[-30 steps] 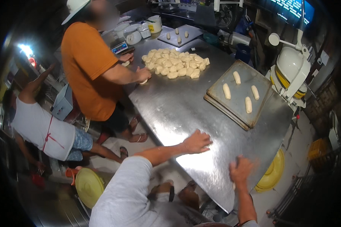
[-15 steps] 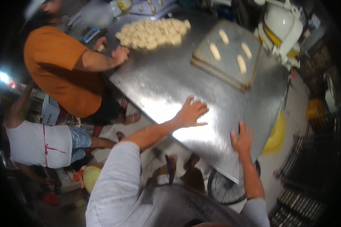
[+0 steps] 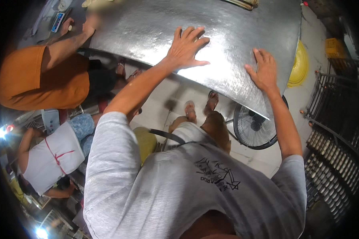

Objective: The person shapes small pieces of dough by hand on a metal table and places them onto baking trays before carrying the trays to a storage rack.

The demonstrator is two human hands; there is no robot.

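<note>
Left hand (image 3: 186,47): palm down, fingers and thumb spread wide, by the near edge of the bench (image 3: 143,28). Looked flat on the metal, but honestly couldn't tell if it touched.
Right hand (image 3: 265,71): spread too, thumb out, fingers closer together, over the right end.
Metal top: the bench lay under and between both hands, shiny, running off the top.
Floor fan (image 3: 259,129): near the right forearm, partly blocked by the bench corner.
Yellow round thing (image 3: 300,65): stuck out past the right side, partly covered.
Tray edge (image 3: 247,4): up top, mostly cropped.
Dough (image 3: 101,2): just a sliver, upper left.
Co-worker in orange (image 3: 24,79): stood left, near a scale (image 3: 58,22).
Dark racks (image 3: 335,167): far right.
</note>
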